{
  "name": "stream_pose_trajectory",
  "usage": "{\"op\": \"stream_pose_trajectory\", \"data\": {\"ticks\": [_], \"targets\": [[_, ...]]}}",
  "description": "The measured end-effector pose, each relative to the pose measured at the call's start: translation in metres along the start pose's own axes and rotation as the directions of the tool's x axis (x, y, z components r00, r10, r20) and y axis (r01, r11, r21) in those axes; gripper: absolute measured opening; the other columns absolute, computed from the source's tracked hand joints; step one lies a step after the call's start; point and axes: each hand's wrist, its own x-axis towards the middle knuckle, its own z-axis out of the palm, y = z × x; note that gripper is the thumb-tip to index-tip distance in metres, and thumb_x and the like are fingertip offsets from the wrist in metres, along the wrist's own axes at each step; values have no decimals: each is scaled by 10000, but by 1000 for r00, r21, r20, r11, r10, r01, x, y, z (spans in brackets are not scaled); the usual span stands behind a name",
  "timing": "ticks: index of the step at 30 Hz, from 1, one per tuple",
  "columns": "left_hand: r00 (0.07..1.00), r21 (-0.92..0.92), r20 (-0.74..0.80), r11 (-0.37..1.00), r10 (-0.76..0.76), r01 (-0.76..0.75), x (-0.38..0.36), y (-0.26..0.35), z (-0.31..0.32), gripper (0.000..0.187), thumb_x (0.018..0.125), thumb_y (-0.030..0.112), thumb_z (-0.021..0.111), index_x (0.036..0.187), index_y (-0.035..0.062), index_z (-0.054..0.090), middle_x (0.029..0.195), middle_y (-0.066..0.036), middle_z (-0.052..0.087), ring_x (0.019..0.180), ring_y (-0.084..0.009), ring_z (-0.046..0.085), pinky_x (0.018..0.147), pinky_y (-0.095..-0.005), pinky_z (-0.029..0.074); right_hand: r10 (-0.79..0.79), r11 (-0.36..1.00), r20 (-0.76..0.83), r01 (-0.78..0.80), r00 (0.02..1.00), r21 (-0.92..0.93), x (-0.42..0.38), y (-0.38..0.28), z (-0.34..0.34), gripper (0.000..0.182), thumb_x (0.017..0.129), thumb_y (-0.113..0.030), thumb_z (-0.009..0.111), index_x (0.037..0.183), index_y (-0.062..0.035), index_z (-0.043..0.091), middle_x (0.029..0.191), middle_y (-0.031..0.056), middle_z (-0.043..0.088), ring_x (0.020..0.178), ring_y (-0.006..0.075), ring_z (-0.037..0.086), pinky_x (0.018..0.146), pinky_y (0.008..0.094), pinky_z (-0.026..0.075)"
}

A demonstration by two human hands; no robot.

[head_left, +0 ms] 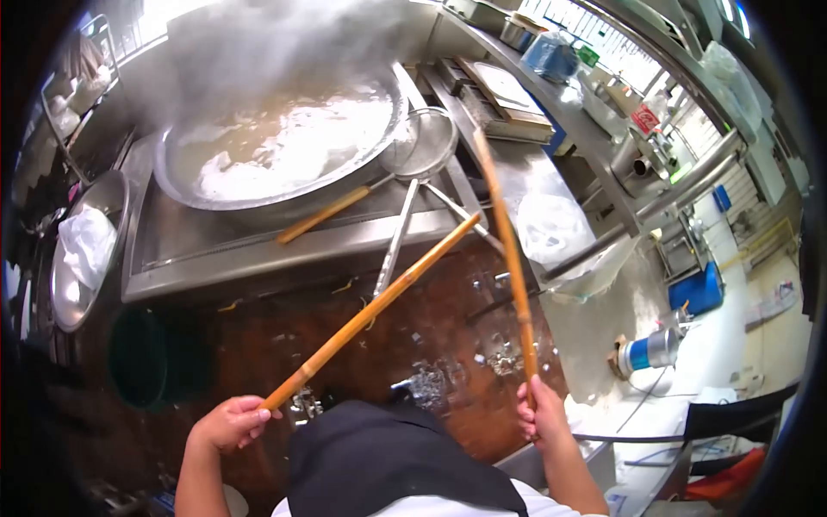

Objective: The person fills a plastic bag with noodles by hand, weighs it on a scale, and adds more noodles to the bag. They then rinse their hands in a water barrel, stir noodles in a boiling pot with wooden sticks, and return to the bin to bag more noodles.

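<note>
My left hand (233,422) is closed round the lower end of a long bamboo stick (370,310), which slants up to the right. My right hand (541,412) grips a second bamboo stick (510,250), held nearly upright with its top leaning left. The two sticks come close together near the upper end of the left one. Beyond them, a large round pot (258,200) of cloudy, foamy liquid steams on a steel stove. A wire-mesh strainer (422,142) with a wooden handle rests at the pot's right rim. Metal utensil handles (398,233) stick out over the stove's front edge.
At the left stands a metal basin (65,297) with a white plastic bag (86,246) in it. A dark green bin (138,362) is on the wet brown floor. To the right are a steel counter with a clear plastic bag (551,226) and a shelf overhead.
</note>
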Motion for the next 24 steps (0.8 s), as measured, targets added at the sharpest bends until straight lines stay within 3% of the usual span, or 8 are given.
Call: {"op": "stream_pose_trajectory", "data": {"ticks": [3, 9, 11, 12, 15, 18, 20, 24], "targets": [[973, -146, 158, 979, 167, -145, 8, 12, -4, 410, 935, 314, 600, 1211, 11, 591, 642, 30, 477, 477, -45, 411, 436, -200, 343, -375, 924, 37, 377, 926, -64, 3, 20, 22, 295, 1033, -376, 425, 967, -103, 514, 555, -14, 437, 372, 74, 352, 346, 241, 338], [863, -238, 73, 849, 500, -472, 65, 73, 107, 603, 914, 444, 622, 1329, 27, 488, 687, 33, 462, 475, -32, 399, 424, -184, 341, -535, 807, 410, 590, 739, -10, 24, 45, 151, 201, 1001, -207, 531, 1152, -74, 541, 702, -26, 500, 533, 44, 454, 464, 197, 375], [838, -186, 5, 824, 546, -536, 74, 91, 126, 468, 927, 329, 614, 1281, 36, 521, 712, 21, 500, 486, -51, 408, 419, -206, 339, -562, 735, 527, 677, 638, -35, 32, 58, 180, 217, 1002, -211, 531, 1165, -68, 541, 754, -27, 521, 580, 43, 460, 511, 204, 395], [687, -86, -182, 684, 704, -724, 84, 91, 137, 389, 888, 238, 626, 1216, 35, 574, 762, 5, 544, 590, -69, 484, 507, -232, 405, -569, 739, 532, 674, 627, -5, 36, 63, 190, 217, 1002, -211, 531, 1165, -68, 541, 754, -27, 521, 580, 43, 460, 511, 204, 395], [740, 29, -131, 748, 660, -663, 69, 95, 108, 387, 793, 140, 616, 1162, 25, 619, 867, -14, 598, 783, -92, 552, 677, -256, 455, -746, 557, 442, 830, 497, 6, 46, 65, 204, 239, 1007, -252, 521, 1155, -67, 549, 841, 1, 564, 715, 62, 504, 649, 229, 447], [694, 47, -146, 706, 705, -707, 65, 80, 92, 426, 769, 98, 596, 1185, 10, 609, 952, -39, 637, 827, -102, 569, 716, -261, 472, -537, 793, 443, 609, 718, -26, 64, 60, 202, 384, 1018, -368, 471, 1261, -75, 523, 1063, 52, 618, 911, 105, 585, 731, 241, 458], [564, 3, -130, 570, 815, -822, 79, 63, 80, 436, 777, 67, 587, 1209, 9, 589, 988, -47, 641, 874, -113, 585, 779, -279, 490, -537, 779, 473, 626, 699, -41, 64, 59, 230, 534, 1006, -475, 427, 1350, -69, 474, 1226, 79, 593, 1086, 154, 578, 873, 292, 465], [628, -43, -40, 627, 777, -778, 57, 58, 30, 494, 776, 37, 567, 1268, -1, 546, 1115, -85, 619, 1042, -130, 575, 919, -299, 471, -495, 839, 498, 541, 712, 59, 56, 64, 310, 418, 1024, -278, 467, 1354, -22, 467, 1288, 112, 568, 1186, 188, 545, 1004, 318, 422]]}}
